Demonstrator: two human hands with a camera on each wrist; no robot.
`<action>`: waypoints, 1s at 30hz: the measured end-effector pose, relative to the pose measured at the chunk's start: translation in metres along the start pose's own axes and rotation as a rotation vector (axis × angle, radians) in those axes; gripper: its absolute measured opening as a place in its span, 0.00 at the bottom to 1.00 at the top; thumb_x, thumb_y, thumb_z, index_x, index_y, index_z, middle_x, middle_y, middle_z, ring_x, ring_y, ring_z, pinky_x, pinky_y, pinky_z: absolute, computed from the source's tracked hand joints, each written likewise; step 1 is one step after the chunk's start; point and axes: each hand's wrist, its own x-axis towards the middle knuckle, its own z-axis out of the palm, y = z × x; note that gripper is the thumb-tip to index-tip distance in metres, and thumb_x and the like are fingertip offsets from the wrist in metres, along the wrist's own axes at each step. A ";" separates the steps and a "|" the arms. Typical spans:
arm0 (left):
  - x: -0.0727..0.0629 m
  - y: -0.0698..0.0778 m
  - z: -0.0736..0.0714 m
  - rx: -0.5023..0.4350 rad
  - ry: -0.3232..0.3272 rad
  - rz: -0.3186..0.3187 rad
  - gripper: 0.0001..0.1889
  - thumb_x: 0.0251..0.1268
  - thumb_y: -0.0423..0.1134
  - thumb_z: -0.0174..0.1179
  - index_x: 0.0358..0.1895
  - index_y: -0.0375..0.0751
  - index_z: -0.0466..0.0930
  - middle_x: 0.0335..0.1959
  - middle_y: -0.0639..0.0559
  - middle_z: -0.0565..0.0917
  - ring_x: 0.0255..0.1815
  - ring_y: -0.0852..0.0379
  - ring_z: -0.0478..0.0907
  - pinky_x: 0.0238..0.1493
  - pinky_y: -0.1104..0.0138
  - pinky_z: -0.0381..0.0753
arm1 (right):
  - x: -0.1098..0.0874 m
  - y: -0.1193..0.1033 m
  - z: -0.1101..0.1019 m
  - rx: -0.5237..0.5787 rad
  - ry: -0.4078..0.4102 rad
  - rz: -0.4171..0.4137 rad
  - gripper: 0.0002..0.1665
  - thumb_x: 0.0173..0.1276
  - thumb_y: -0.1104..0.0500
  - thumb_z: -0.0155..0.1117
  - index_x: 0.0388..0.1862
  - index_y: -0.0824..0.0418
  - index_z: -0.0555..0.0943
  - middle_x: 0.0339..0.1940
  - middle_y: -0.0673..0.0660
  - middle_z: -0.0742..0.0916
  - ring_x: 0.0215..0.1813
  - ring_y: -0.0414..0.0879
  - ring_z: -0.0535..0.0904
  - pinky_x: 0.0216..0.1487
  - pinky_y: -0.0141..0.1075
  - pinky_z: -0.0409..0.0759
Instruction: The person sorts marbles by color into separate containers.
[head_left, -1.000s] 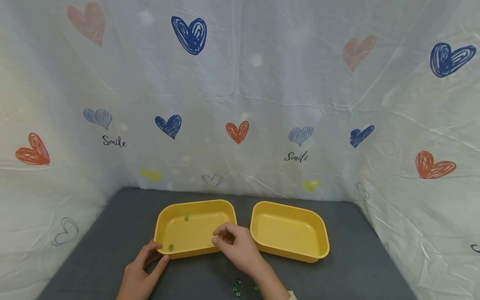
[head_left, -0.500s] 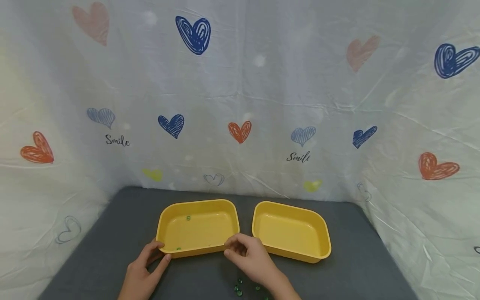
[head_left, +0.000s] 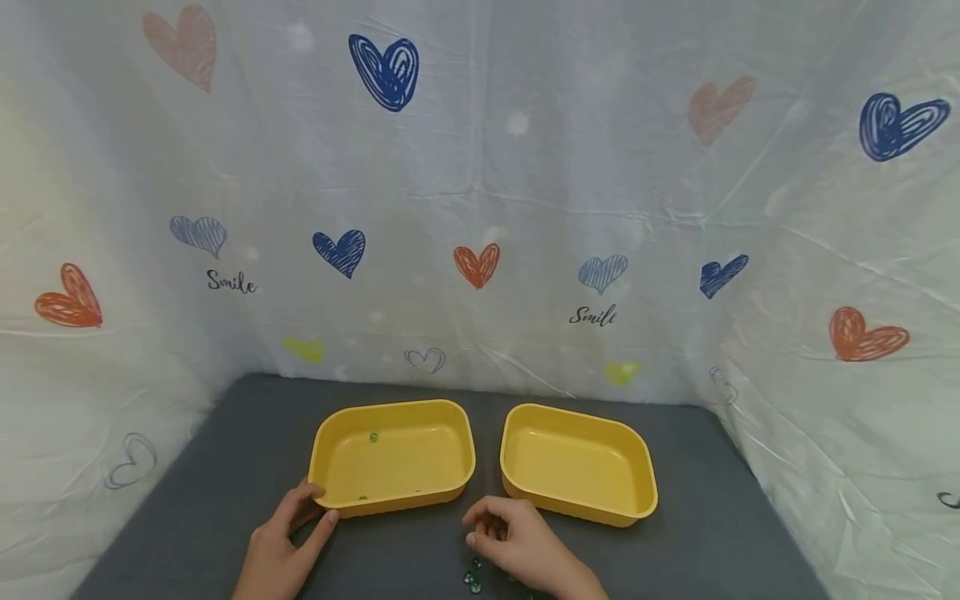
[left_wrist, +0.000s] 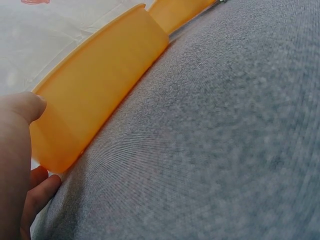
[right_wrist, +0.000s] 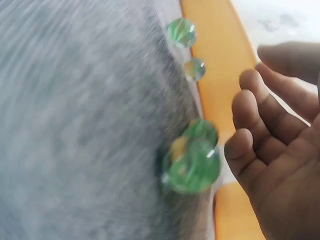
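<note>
Left hand (head_left: 283, 546) was bare and slim-fingered, its wrist (head_left: 264, 587) bare to view's lower edge. Left thumb (left_wrist: 22, 106) looked smooth, with blunt, rounded tip. Right hand (head_left: 517, 540) was bare too, right wrist (head_left: 577, 579) uncovered as far as seen. Right fingers (right_wrist: 245, 107) had rounded tips, creased joints; palm (right_wrist: 290, 195) showed faint lines.

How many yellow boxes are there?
2. The left yellow box has the left hand gripping its near corner; the right yellow box sits apart beside it, beyond the right hand.
</note>
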 end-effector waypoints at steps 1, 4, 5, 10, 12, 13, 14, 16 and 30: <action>0.000 0.000 0.000 0.002 0.002 0.001 0.19 0.77 0.39 0.73 0.64 0.45 0.78 0.67 0.32 0.83 0.54 0.40 0.91 0.49 0.52 0.94 | -0.001 0.002 0.000 0.007 -0.015 0.009 0.08 0.80 0.57 0.71 0.52 0.57 0.90 0.36 0.48 0.88 0.33 0.38 0.80 0.33 0.30 0.81; 0.000 -0.001 0.000 0.000 0.001 0.002 0.19 0.77 0.39 0.73 0.64 0.45 0.79 0.65 0.35 0.84 0.53 0.41 0.91 0.49 0.53 0.94 | -0.004 0.008 -0.001 0.035 -0.054 0.031 0.08 0.80 0.58 0.70 0.53 0.57 0.90 0.36 0.48 0.87 0.34 0.37 0.80 0.35 0.30 0.81; 0.000 -0.001 0.001 -0.002 -0.003 0.000 0.19 0.77 0.39 0.73 0.64 0.45 0.79 0.65 0.35 0.84 0.53 0.42 0.91 0.49 0.53 0.94 | -0.004 0.010 -0.002 0.044 -0.064 0.035 0.08 0.80 0.58 0.70 0.53 0.57 0.90 0.36 0.48 0.88 0.34 0.37 0.80 0.35 0.30 0.82; -0.001 -0.001 0.002 -0.014 -0.022 -0.010 0.19 0.77 0.40 0.72 0.64 0.46 0.78 0.67 0.33 0.82 0.54 0.42 0.91 0.50 0.53 0.94 | -0.007 0.017 -0.004 0.049 -0.105 0.025 0.08 0.79 0.59 0.71 0.53 0.57 0.90 0.35 0.48 0.88 0.34 0.36 0.81 0.36 0.30 0.83; -0.001 -0.001 0.002 -0.018 -0.028 -0.011 0.19 0.78 0.40 0.72 0.64 0.45 0.78 0.68 0.32 0.81 0.54 0.42 0.91 0.50 0.53 0.94 | -0.007 0.019 -0.005 0.044 -0.120 0.013 0.09 0.78 0.60 0.72 0.54 0.56 0.90 0.34 0.47 0.87 0.33 0.36 0.81 0.35 0.29 0.83; 0.000 -0.001 0.001 -0.020 -0.029 -0.012 0.19 0.78 0.40 0.72 0.64 0.45 0.78 0.69 0.31 0.81 0.55 0.42 0.91 0.50 0.53 0.94 | -0.007 0.019 -0.005 0.040 -0.127 0.007 0.09 0.78 0.61 0.72 0.54 0.56 0.90 0.34 0.47 0.87 0.33 0.35 0.80 0.35 0.29 0.83; 0.000 -0.001 0.001 -0.020 -0.029 -0.011 0.19 0.78 0.40 0.72 0.65 0.45 0.78 0.69 0.30 0.81 0.55 0.41 0.91 0.50 0.53 0.94 | -0.007 0.019 -0.005 0.036 -0.136 0.003 0.10 0.77 0.61 0.72 0.54 0.56 0.90 0.33 0.47 0.87 0.32 0.35 0.80 0.34 0.29 0.83; 0.000 0.000 0.001 -0.021 -0.028 -0.007 0.19 0.78 0.40 0.72 0.64 0.45 0.78 0.69 0.29 0.80 0.55 0.41 0.91 0.50 0.52 0.94 | -0.006 0.019 -0.005 0.026 -0.152 -0.005 0.11 0.77 0.62 0.72 0.55 0.57 0.90 0.32 0.46 0.87 0.31 0.35 0.80 0.33 0.28 0.82; 0.001 -0.002 0.001 -0.001 -0.001 0.003 0.19 0.77 0.39 0.73 0.64 0.46 0.78 0.67 0.32 0.82 0.54 0.42 0.91 0.50 0.53 0.94 | 0.000 0.025 -0.004 -0.124 -0.232 -0.076 0.09 0.79 0.65 0.71 0.54 0.58 0.90 0.35 0.42 0.86 0.34 0.29 0.79 0.38 0.27 0.85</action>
